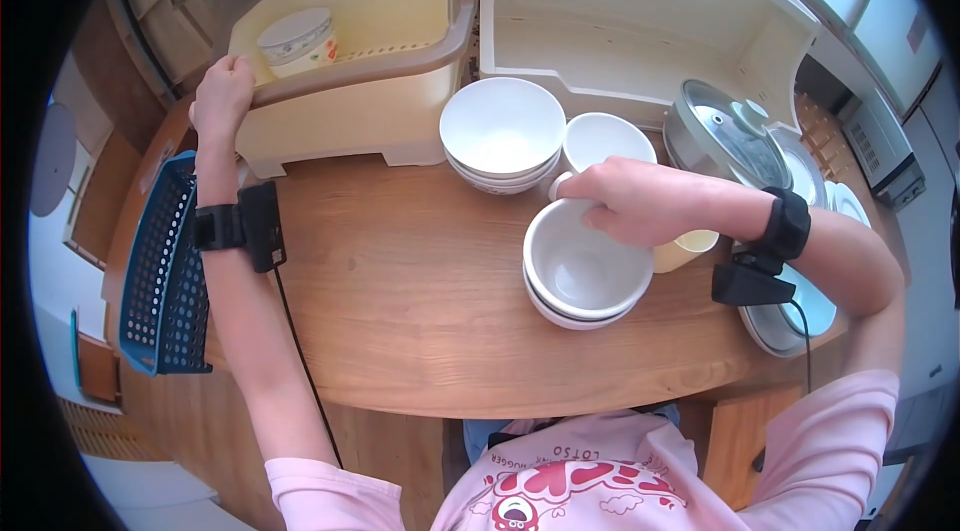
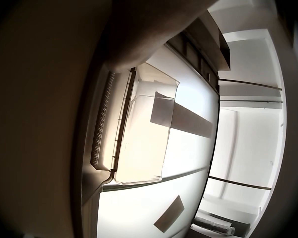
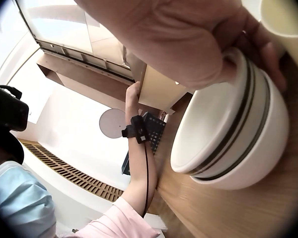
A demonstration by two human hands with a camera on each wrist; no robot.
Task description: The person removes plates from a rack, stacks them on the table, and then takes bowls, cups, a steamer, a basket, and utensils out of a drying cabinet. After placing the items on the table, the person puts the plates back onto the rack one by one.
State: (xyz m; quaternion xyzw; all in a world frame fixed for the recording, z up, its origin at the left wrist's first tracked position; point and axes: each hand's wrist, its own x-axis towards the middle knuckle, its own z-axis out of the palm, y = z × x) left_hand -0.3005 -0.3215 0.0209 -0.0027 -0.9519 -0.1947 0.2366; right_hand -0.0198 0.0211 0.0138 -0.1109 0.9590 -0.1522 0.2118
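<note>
Pinching the rim of a white bowl (image 1: pixel 590 276) nested in a second bowl (image 3: pixel 272 141), the right hand (image 1: pixel 625 199) is over the table (image 1: pixel 400 331), while the left hand (image 1: pixel 222 99) curls over the edge of a beige box (image 1: pixel 340 129). Lettering on the pink shirt (image 1: pixel 600 436) reads "LOTSO".

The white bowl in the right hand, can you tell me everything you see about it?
The bowl is round and deep, with a plain, smooth white inside and dark bands around the outside near its rim. It looks like glossy ceramic. It sits with its opening upward, nested in another white bowl above the wooden table. The right hand grips its rim on the side away from the person. Its base is hidden.
</note>
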